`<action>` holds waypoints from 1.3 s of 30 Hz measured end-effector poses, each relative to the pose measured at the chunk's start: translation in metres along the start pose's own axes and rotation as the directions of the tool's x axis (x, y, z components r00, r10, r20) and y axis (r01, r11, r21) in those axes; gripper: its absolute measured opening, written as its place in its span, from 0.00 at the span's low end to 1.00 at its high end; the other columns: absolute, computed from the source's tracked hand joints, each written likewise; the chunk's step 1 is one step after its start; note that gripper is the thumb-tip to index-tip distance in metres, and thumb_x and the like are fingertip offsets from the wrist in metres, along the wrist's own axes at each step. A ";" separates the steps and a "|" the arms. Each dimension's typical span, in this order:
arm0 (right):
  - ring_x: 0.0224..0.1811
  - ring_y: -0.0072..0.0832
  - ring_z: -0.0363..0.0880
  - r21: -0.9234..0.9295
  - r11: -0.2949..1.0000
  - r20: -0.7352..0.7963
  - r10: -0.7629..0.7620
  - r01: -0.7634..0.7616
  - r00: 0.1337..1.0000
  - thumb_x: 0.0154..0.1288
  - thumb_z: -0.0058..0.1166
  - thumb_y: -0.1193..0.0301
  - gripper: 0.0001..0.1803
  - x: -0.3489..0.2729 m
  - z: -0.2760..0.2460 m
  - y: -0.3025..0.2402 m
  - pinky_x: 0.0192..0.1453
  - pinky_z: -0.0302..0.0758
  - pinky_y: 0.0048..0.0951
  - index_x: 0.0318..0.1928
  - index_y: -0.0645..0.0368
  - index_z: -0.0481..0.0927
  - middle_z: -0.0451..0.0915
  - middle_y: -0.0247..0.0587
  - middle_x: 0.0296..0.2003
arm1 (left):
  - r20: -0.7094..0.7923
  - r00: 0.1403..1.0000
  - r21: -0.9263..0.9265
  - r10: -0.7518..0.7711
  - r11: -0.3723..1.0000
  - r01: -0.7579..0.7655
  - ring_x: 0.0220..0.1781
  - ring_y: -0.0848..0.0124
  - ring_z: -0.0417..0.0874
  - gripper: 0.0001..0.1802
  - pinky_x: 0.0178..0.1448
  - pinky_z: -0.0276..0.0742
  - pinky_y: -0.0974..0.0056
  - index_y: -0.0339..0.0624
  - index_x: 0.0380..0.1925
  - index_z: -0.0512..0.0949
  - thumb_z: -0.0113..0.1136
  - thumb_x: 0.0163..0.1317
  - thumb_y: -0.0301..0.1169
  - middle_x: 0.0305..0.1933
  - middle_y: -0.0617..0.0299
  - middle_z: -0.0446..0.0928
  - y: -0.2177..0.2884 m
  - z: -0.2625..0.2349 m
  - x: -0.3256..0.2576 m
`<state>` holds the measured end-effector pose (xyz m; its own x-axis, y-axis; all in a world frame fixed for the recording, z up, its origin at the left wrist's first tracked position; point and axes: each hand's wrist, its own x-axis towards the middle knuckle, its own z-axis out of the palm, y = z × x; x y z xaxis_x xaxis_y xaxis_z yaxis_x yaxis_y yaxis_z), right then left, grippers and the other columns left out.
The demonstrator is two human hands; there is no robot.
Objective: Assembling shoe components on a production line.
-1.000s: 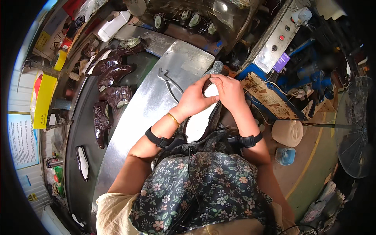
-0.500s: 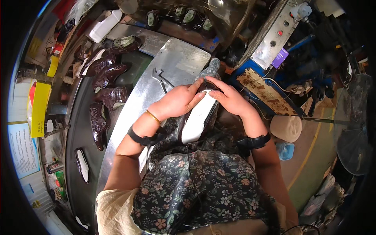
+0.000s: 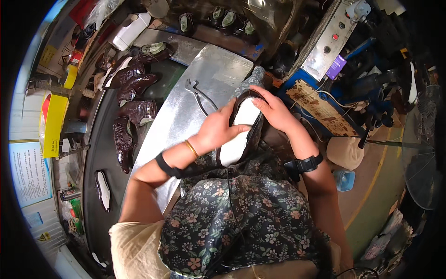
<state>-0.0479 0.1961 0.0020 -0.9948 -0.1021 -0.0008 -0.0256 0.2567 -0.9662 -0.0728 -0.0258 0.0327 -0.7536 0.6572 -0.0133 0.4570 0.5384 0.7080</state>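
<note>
Between my hands lies a dark brown shoe [image 3: 237, 144] with its white underside turned up, one end against my apron. My left hand [image 3: 214, 129] is wrapped on its left side, with the thumb stretched across the white underside. At the far end, my right hand [image 3: 275, 110] grips the shoe, thumb on the white surface and fingers over the rim. A grey patterned cloth-covered piece [image 3: 253, 79] shows just beyond the shoe. To the left of it, metal pincers [image 3: 199, 95] rest on the metal worktop [image 3: 174, 118].
Several glossy dark brown shoes [image 3: 124, 144] stand on the dark belt [image 3: 104, 162] to my left. More shoes [image 3: 227, 19] sit on a far shelf. A machine with a button panel [image 3: 332, 42] is at the far right; a blue plastic container [image 3: 344, 180] is below it.
My left hand has come back from the far end along the shoe's left side, its thumb now across the underside. My right hand stays at the far end, shifted slightly. The whole view has shifted slightly.
</note>
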 end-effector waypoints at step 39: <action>0.60 0.33 0.75 0.019 0.999 0.049 -0.027 0.027 0.998 0.70 0.54 0.63 0.25 0.019 0.016 -0.013 0.64 0.69 0.32 0.61 0.65 0.72 0.78 0.51 0.56 | -0.063 0.991 -0.815 -0.120 0.579 0.018 0.65 0.69 0.68 0.39 0.67 0.64 0.67 0.33 0.69 0.57 0.66 0.60 0.25 0.64 0.56 0.68 -0.006 0.002 0.024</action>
<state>-0.0644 0.1753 0.0099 -0.9876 -0.1561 0.0131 -0.0501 0.2354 -0.9706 -0.0925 -0.0118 0.0266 -0.8314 0.5531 -0.0533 -0.1342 -0.1067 0.9852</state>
